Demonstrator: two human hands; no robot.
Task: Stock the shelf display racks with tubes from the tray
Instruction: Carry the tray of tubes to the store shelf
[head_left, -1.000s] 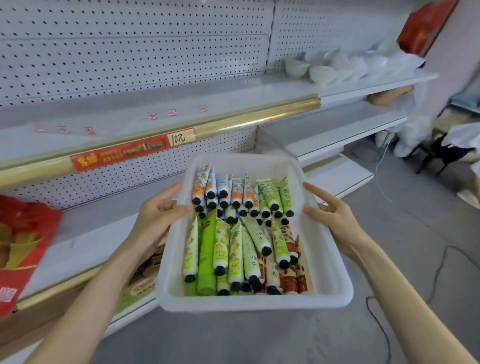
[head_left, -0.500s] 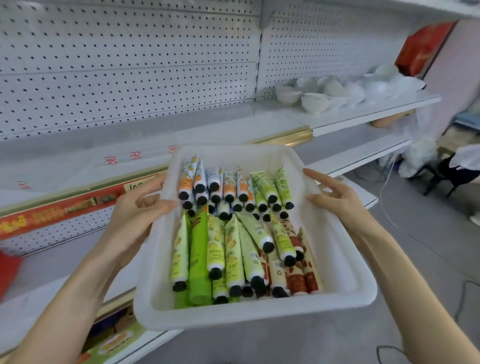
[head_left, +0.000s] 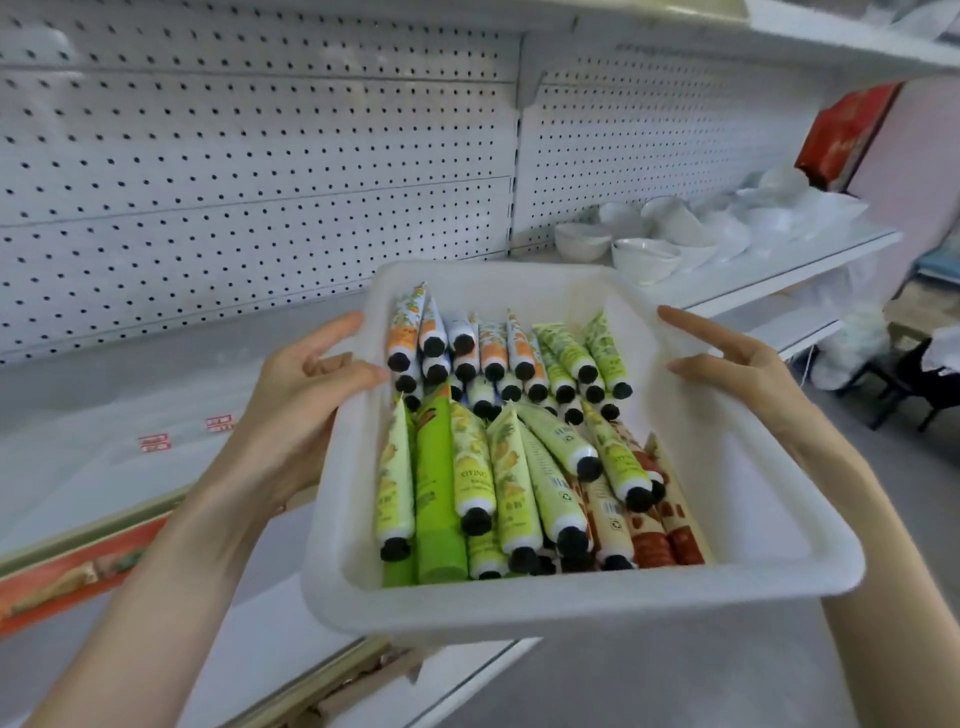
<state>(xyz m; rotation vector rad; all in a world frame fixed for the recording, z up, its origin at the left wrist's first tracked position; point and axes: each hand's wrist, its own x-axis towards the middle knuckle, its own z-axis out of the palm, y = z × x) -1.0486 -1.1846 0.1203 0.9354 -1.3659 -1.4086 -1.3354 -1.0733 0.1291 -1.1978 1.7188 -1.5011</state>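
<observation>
A white plastic tray (head_left: 571, 597) is held in the air in front of a white shelf (head_left: 104, 410). It is filled with several tubes (head_left: 498, 467) with black caps: orange and white ones at the far end, green, yellow-green and red-brown ones nearer me. My left hand (head_left: 296, 410) grips the tray's left rim, thumb lying over the edge beside the tubes. My right hand (head_left: 748, 379) holds the right rim, thumb and forefinger stretched along it, the other fingers hidden under the tray.
A white pegboard wall (head_left: 260, 182) rises behind the shelf. White bowls (head_left: 644, 254) and plastic wrapping sit on the shelf to the right, with a red package (head_left: 841, 135) beyond. An orange price strip (head_left: 78, 571) runs along the shelf edge. Dark chair legs (head_left: 914, 395) stand at far right.
Both hands have lifted the tray higher and closer to the shelf; the view has tilted up, so more pegboard shows and the lower shelves have dropped out of sight.
</observation>
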